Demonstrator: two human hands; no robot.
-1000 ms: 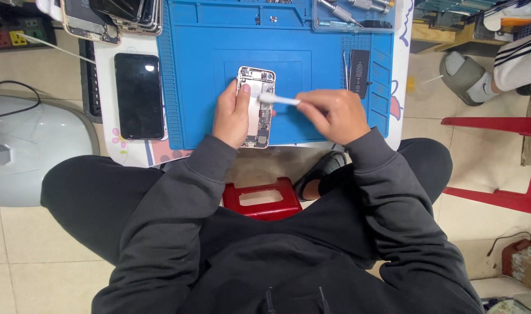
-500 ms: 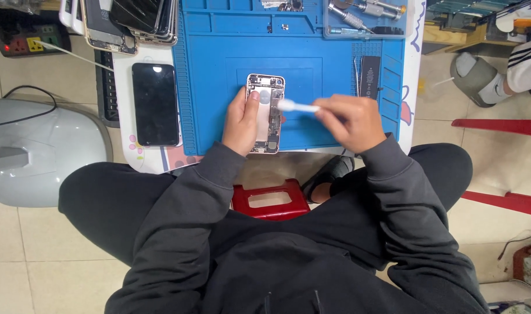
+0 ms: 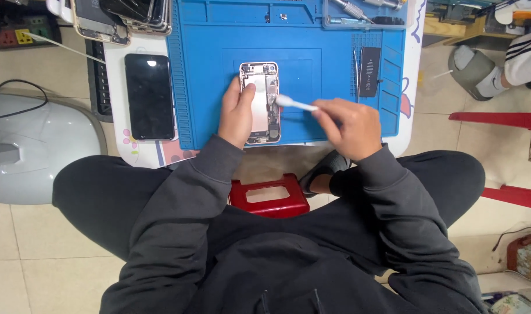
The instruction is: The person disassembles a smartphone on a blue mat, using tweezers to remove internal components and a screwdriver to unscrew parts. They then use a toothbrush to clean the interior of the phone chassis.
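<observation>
Little has shifted over the last second: both hands have stayed on the opened phone, and the white tool's tip has kept to the same spot on the phone's right side, while the view itself has drifted a little.

At nine o'clock a grey rounded appliance sits on the floor. Toward ten o'clock a black phone screen lies face up on the white tabletop, just left of the blue work mat; a stack of phone parts sits above it at eleven o'clock.

Near the middle of the mat lies the opened phone body, upright with its insides showing. The left hand lies over its left edge, thumb pressed on the pale inner plate, the grip a loose clasp that steadies the phone against the mat.

Just right of it, the white tool slants from the phone's right side toward three o'clock. The right hand pinches its far end, fingers closed firmly round the handle.

Toward two o'clock a black battery lies on the mat, well apart from the phone. At one o'clock a clear tray of screwdrivers rests along the mat's top edge.

At six o'clock a red stool shows between the person's knees.
</observation>
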